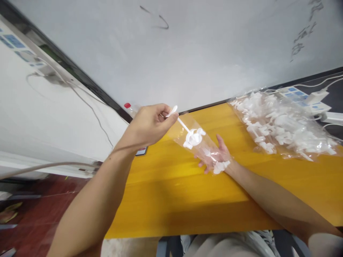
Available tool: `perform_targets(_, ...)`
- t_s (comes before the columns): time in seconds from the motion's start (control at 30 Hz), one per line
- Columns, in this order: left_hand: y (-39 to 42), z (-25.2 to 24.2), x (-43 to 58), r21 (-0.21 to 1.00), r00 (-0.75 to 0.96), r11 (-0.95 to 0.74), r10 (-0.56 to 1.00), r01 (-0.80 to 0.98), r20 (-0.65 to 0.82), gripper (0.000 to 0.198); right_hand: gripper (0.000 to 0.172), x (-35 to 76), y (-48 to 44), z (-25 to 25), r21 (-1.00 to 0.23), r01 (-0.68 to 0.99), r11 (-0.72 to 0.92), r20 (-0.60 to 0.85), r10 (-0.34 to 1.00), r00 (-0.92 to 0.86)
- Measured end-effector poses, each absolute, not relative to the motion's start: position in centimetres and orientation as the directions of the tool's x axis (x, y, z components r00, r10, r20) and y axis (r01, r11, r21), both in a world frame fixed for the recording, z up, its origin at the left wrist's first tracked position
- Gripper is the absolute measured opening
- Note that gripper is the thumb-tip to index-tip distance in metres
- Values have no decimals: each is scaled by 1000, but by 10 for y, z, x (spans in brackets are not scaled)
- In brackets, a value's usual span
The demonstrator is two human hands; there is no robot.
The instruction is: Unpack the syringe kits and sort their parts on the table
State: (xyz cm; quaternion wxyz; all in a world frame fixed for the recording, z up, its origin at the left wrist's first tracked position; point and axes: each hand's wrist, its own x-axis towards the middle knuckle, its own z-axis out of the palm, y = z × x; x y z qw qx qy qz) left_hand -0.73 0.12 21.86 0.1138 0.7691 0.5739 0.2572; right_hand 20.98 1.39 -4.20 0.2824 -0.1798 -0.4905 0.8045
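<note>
My left hand [150, 124] is raised above the yellow table [171, 200], its fingers pinched on the stem of a small white plastic part [184, 130] that reaches into a small clear plastic bag [199, 146]. My right hand [218, 155] lies under the lower end of that bag with fingers spread, supporting it. A few more white parts [221, 166] sit in the bag's bottom end.
A large clear bag full of white plastic parts [284, 128] lies at the table's back right. Behind it is a white power strip with plugs [308, 98]. A red-capped bottle [128, 107] stands by the wall; a phone [141, 151] lies at the table's left edge.
</note>
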Motion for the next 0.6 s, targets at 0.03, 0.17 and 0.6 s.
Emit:
perform_targets(0.03, 1, 218, -5, 482, 205, -320, 939, 816, 275, 33, 118, 210, 14, -43, -811, -329, -484, -46, 613, -789)
perform_targets(0.17, 2, 220, -1, 519, 219, -360, 924, 775, 313, 32, 116, 209, 14, -48, -637, -411, -652, -108, 603, -790)
perform_targets(0.6, 19, 212, -10, 654, 147, -461, 867, 599, 476, 23, 108, 206, 14, -52, -636, -448, -629, -125, 656, -744)
